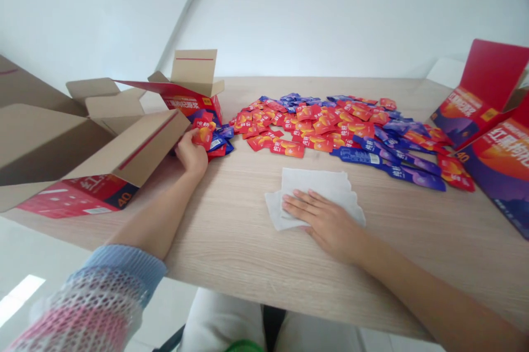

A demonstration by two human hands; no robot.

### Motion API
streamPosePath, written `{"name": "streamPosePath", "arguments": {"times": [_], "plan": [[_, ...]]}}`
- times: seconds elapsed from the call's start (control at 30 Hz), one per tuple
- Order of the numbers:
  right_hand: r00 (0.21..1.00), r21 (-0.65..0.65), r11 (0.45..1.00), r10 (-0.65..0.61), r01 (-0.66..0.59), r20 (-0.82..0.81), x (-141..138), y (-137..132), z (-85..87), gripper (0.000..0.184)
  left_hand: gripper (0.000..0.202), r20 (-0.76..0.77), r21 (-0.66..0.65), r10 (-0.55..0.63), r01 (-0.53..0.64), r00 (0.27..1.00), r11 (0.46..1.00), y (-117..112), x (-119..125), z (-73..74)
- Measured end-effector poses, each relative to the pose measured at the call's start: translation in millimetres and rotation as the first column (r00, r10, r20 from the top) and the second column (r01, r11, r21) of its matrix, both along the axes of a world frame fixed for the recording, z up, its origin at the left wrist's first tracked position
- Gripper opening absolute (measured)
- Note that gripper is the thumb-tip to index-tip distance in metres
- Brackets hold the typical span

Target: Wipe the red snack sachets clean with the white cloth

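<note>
Pressed flat and open on a folded paper towel (pixel 316 198), the right hand (pixel 326 225), just in front of the heap of red and blue sachets (pixel 314 126). Closed around a red sachet (pixel 203 134) at the heap's left end, the left hand (pixel 190 155), fingertips hidden behind the packet. Flanking the heap, open printed cartons (pixel 192 101), small lettering too blurred to read.

Left hand (pixel 191 155) gripping a red sachet (pixel 202 136), just beside an open cardboard carton (pixel 136 148). A loose spread of red and blue sachets (pixel 314 126) covers the wood-grain table (pixel 231 264) ahead. Right hand (pixel 326 224) lies flat, fingers extended, on a white paper wipe (pixel 314 192). Two open red-and-purple printed cartons (pixel 502 170) stand at the table's right end.
</note>
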State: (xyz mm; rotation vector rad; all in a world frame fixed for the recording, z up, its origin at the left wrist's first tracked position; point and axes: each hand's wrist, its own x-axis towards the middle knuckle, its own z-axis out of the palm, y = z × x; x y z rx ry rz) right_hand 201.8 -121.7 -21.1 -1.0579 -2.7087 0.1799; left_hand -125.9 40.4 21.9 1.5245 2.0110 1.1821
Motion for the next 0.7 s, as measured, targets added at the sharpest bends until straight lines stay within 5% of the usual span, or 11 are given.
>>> {"name": "streamPosePath", "arguments": {"times": [0.13, 0.3, 0.57, 0.7], "plan": [[1.0, -0.025, 1.0, 0.015, -0.014, 0.007, 2.1, 2.4, 1.3, 0.057, 0.036, -0.233, 0.064, 0.12, -0.108, 0.965, 0.992, 6.3, -6.2, -6.2], [0.999, 0.004, 1.0, 0.031, -0.03, -0.035, 4.0, 3.0, -3.2, 0.059, 0.032, -0.505, 0.14, 0.256, -0.214, 0.824, 0.967, 10.3, -10.6, -19.0], [1.0, 0.017, 1.0, 0.019, -0.019, -0.014, 3.7, 4.7, -4.8, 0.056, 0.041, -0.635, 0.143, 0.134, -0.054, 0.761, 0.988, -2.2, 7.5, -17.4], [1.0, -0.025, 1.0, 0.008, -0.008, 0.015, 1.6, 4.7, 1.5, 0.053, 0.044, -0.697, 0.238, 0.062, 0.149, 0.715, 0.96, -12.9, 31.9, -16.9]]}}
